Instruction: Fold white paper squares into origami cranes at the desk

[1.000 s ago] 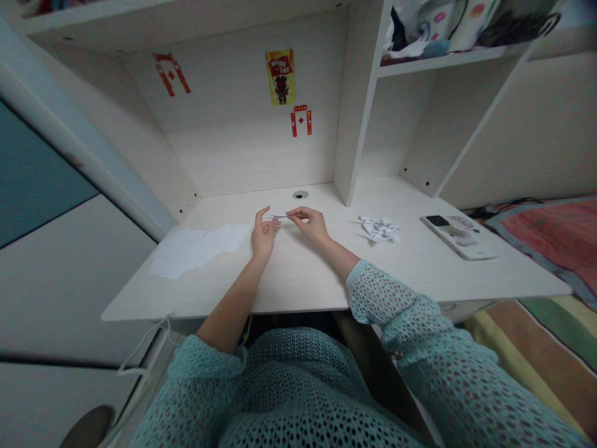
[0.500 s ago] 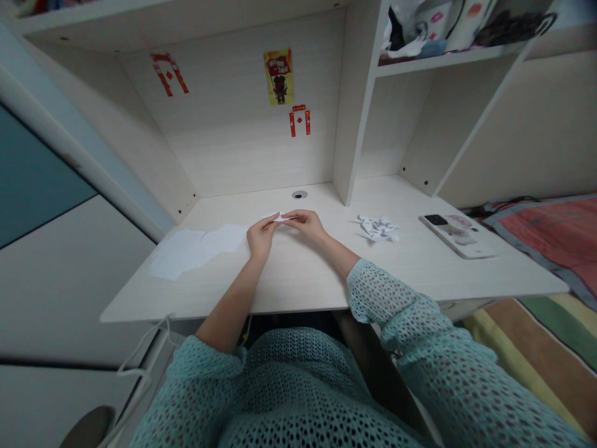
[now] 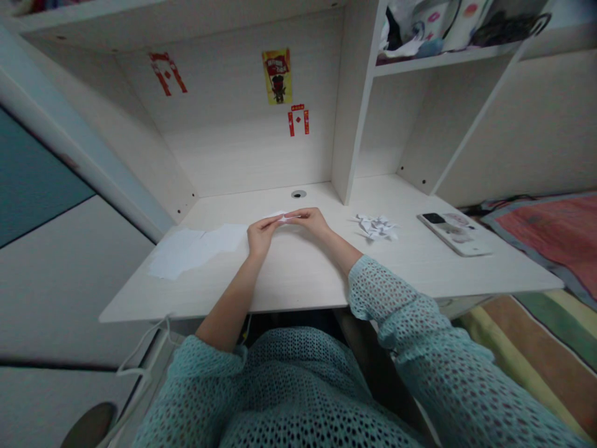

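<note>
A small piece of white paper (image 3: 282,219) is pinched between my two hands, just above the middle of the desk. My left hand (image 3: 260,236) grips it from the left with thumb and fingertips together. From the right, my right hand (image 3: 311,220) pinches the same piece, its fingertips almost meeting those of the left. The fingers hide most of the paper, so its shape is hard to make out. Flat white paper sheets (image 3: 191,250) lie left of my left hand. Right of my right hand sits a loose pile of small folded paper pieces (image 3: 375,228).
A white phone (image 3: 466,239) with a dark camera block lies on the desk (image 3: 298,274) at the right. A round cable hole (image 3: 298,194) is near the back panel. An upright divider (image 3: 357,106) and shelves enclose the desk. A white cable (image 3: 135,372) hangs at the lower left.
The fingertips of both hands have come slightly closer together on the paper. My right hand has shifted a little to the right. The sheets, the pile and the phone stay in place.
</note>
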Demonstrator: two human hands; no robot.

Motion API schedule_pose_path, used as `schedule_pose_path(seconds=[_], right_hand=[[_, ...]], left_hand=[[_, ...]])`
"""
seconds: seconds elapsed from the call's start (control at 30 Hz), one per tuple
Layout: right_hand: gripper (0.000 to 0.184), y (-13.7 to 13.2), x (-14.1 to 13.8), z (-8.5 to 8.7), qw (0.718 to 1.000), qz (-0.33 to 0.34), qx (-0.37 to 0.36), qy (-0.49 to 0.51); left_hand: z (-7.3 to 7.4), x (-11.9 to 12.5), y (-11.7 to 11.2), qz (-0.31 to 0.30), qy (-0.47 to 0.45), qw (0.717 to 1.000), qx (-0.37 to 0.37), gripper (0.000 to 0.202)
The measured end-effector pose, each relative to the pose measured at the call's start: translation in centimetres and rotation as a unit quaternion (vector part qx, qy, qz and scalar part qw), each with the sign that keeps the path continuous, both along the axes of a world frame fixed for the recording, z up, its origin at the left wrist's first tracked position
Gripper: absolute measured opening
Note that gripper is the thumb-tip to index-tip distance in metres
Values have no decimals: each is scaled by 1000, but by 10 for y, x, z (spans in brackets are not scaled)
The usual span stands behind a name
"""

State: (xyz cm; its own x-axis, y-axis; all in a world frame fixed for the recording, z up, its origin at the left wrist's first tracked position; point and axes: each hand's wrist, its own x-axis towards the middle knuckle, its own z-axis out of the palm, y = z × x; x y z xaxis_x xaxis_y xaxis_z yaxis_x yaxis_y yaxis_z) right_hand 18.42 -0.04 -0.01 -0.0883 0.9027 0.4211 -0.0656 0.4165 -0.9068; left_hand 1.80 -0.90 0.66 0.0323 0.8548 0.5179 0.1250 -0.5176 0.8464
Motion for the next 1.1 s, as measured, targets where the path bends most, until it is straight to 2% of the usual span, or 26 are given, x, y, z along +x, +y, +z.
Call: schedule_pose_path(seconds=[0.2,0.6,0.87,1.1], right_hand=[[28,1,4,2,1000,13,-6,-2],[32,1,1,1,1000,0,-7,13],[33,-3,-2,3,1000,-7,-12,13],[34,-4,-5,4,998,-17,-43,39]], left_hand=[[-2,0,2,5,4,1000,-15,17],[3,2,-12,57,52,997,18,13],[1,3,-5,24,-19,1000,2,18],[-9,0,9,23,-88,994,-64,28]])
